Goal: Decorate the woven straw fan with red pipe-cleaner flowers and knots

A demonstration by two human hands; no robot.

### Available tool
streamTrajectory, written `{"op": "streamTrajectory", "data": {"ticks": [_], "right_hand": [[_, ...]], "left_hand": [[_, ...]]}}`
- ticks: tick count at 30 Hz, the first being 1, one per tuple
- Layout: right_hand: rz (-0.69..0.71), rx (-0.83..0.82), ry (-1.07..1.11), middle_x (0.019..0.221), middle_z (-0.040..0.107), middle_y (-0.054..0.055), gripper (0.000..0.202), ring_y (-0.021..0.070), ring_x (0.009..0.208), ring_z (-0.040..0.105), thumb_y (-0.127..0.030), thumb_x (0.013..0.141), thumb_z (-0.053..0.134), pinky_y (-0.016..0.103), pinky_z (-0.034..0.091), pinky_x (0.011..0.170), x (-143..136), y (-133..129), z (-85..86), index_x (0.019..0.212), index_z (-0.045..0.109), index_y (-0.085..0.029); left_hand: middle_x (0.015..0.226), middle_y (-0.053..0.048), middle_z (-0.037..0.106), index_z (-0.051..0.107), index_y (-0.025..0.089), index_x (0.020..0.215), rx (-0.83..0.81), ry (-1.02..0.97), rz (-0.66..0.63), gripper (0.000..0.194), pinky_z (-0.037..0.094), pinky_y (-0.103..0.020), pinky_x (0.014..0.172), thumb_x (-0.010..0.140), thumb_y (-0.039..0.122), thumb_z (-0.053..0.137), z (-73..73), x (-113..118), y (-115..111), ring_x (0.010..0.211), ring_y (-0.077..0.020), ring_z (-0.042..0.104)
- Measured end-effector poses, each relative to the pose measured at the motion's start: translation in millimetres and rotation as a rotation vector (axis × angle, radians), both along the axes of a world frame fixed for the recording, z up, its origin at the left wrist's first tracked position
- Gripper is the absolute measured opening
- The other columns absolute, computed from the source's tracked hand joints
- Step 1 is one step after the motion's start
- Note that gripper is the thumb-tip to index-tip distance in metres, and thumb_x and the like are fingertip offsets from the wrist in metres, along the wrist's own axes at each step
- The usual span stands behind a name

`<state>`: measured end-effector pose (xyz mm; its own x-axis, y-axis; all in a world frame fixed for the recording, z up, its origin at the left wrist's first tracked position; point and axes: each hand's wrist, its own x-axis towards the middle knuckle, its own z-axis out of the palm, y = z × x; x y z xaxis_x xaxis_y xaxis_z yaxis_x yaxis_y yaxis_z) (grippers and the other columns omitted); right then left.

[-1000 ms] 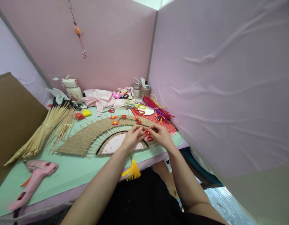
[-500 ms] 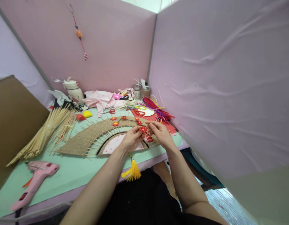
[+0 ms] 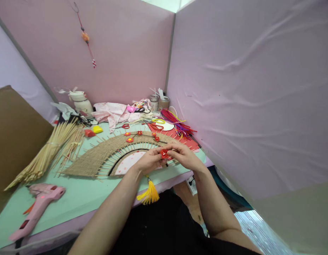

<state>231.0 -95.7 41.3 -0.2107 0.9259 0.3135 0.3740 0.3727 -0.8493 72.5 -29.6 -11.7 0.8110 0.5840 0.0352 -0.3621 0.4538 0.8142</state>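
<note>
A small red flower (image 3: 164,153) is pinched between my left hand (image 3: 150,160) and my right hand (image 3: 184,156). Both hands are closed on it, fingertips meeting around the petals. Below and behind them lies a fan-shaped piece (image 3: 92,158) wrapped in tan twine over thin sticks. Along its upper band sit several red and yellow flowers (image 3: 129,140) and a dark stem line. A white dotted panel (image 3: 128,163) edged in black fills its inner arc, partly covered by my left hand. A yellow tassel (image 3: 148,193) hangs at the table's front edge.
A pink glue gun (image 3: 38,209) lies at front left, beside a bundle of thin sticks (image 3: 44,156). Further back are red scissors (image 3: 125,126), a bottle (image 3: 83,105), pink cloth (image 3: 111,112), jars (image 3: 154,103) and coloured pipe cleaners (image 3: 177,122). Partition walls stand behind and right.
My right hand has come down and inward, and its fingers now close on the flower beside my left hand. The flower has dropped slightly nearer to me.
</note>
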Motion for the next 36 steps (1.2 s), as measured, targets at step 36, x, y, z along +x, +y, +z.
{"op": "streamTrajectory", "data": {"ticks": [36], "right_hand": [[-0.411, 0.167, -0.079, 0.077, 0.063, 0.004, 0.016, 0.0163, 0.072, 0.058, -0.028, 0.084, 0.053, 0.027, 0.045, 0.067, -12, 17, -38.6, 0.08, 0.065, -0.019]], "left_hand": [[0.072, 0.0, 0.064, 0.068, 0.015, 0.073, 0.162, 0.203, 0.449, 0.02, 0.049, -0.026, 0.071, 0.063, 0.032, 0.075, -3.4, 7, 7, 0.069, -0.0116, 0.058]]}}
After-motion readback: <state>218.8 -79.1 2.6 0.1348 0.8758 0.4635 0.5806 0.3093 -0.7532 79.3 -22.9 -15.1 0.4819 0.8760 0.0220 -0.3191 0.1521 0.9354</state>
